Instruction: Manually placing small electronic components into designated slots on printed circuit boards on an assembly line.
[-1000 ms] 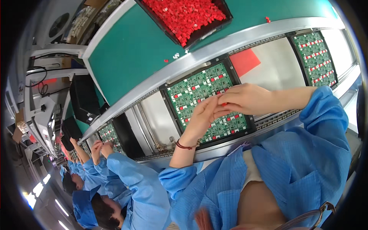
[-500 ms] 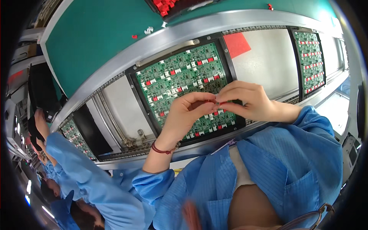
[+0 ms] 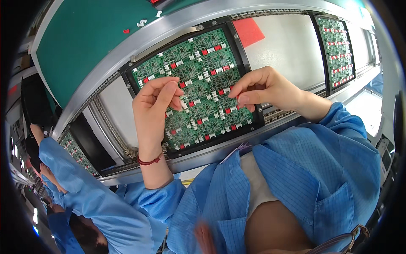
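Note:
My left hand (image 3: 157,101), with a dark red cord on the wrist, hovers over the left part of a green circuit board panel (image 3: 205,88) in a black frame. Its thumb and index finger are pressed together; whatever they hold is too small to make out. Over the panel's right side is my right hand (image 3: 264,89), its thumb and fingertips drawn into a loose pinch. What lies between those fingertips cannot be made out. Rows of small red and white connectors stand on the panel, some hidden behind my hands.
The panel rests on a conveyor with metal rails (image 3: 177,27). A red sheet (image 3: 248,32) lies right of it, with another framed panel (image 3: 338,51) farther right. Loose connectors (image 3: 141,22) lie on the green mat (image 3: 84,46). At left, a co-worker's blue sleeve (image 3: 72,165) reaches in.
My hands, which met fingertip to fingertip over the panel, have come apart. The left has moved left and away from me; the right has shifted slightly up. The view has shifted a little.

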Demonstrator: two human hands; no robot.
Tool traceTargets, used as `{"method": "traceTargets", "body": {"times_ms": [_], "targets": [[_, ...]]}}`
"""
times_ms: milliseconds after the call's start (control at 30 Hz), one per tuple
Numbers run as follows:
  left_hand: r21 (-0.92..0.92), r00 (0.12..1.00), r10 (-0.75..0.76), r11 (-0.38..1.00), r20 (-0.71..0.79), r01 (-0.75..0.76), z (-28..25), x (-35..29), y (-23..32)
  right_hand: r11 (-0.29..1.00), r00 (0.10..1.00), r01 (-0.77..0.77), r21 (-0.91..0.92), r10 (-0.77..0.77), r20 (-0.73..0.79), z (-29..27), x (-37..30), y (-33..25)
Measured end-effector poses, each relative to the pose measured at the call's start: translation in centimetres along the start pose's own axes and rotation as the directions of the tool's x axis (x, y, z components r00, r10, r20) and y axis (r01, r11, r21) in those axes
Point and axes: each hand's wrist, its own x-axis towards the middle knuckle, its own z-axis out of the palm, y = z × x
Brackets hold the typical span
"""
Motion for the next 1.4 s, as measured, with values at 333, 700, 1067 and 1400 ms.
{"method": "traceTargets", "body": {"times_ms": [333,700,1067,1400], "targets": [[-0.093,0.973,0.099,0.988,-0.209,-0.12,0.0,0.1,0.8,0.973,0.981,-0.191,0.131,0.193,-0.003,0.8,-0.6,-0.6],[-0.025,0.976,0.187,0.981,-0.116,-0.191,-2.3,-3.3,-1.0,0.867,0.88,-0.475,0.153,0.47,0.072,3.3,-3.1,0.3],[0.044,0.986,0.147,0.989,-0.077,-0.144,-2.7,-2.9,-0.9,0.704,0.794,-0.608,0.368,0.551,0.257,3.6,-2.3,1.9],[0.465,0.984,0.175,0.874,-0.029,-0.142,0.9,-3.9,-1.0,0.808,0.838,-0.545,0.223,0.532,0.121,2.1,-2.9,1.5]]}}
